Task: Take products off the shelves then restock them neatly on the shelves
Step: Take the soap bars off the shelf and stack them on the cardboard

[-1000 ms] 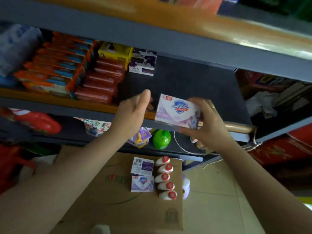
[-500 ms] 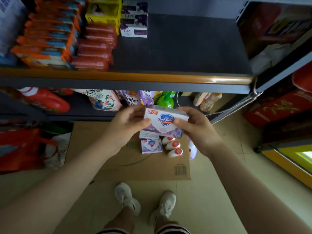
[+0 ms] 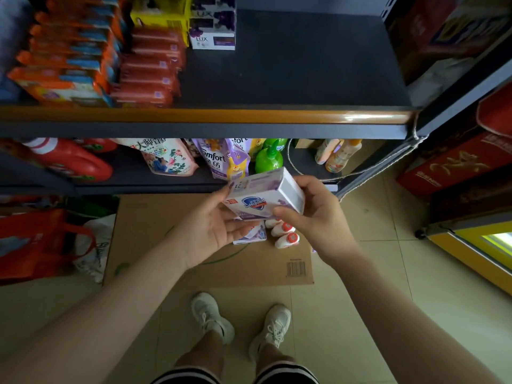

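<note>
Soap box (image 3: 263,194): white and purple, tilted, held in the air below the shelf edge (image 3: 205,116) and above the cardboard (image 3: 155,234) on the floor.
Right hand (image 3: 314,214): fingers and thumb curled round the box's right end.
Left hand (image 3: 213,225): palm up, fingers nearly straight, touching the box's left side (cradling, not clamped).
Cardboard: more soap boxes (image 3: 253,235) and small white bottles (image 3: 286,236) lie beneath the hands.
Upper shelf: orange packs (image 3: 63,59) at left.
</note>
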Motion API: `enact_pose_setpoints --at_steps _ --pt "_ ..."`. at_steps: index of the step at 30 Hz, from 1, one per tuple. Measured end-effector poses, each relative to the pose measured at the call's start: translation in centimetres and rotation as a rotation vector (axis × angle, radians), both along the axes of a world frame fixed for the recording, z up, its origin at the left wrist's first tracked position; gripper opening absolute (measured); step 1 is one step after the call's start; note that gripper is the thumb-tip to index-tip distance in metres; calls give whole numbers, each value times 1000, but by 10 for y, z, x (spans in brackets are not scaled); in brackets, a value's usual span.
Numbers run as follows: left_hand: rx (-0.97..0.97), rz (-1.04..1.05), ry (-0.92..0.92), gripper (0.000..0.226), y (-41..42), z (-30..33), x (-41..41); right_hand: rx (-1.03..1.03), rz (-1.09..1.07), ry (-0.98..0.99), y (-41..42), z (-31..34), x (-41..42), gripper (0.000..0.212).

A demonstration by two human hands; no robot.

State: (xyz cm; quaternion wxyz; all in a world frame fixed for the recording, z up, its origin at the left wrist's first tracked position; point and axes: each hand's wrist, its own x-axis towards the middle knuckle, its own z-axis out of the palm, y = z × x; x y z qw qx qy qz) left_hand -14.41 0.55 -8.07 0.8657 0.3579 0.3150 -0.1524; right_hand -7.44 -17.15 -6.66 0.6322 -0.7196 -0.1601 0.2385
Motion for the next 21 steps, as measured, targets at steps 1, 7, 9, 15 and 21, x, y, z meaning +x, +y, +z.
enact_pose_setpoints --at_steps 1,7,9,15,21 --pt "-55 4 14 47 -3 -5 -2 -36 -13 -54 1 1 -2 36" --pt "-261 82 -43 71 -7 -20 1 -107 100 -337 0 -1 -1 42" --pt "-232 92 -107 66 -2 -19 2 -89 104 -286 -4 -4 3 44" --pt "123 -23 -386 85 16 -8 8 193 125 442 -14 -7 2 77" --pt "188 -143 -377 90 21 -7 14 128 -50 551 -6 -8 10 32"
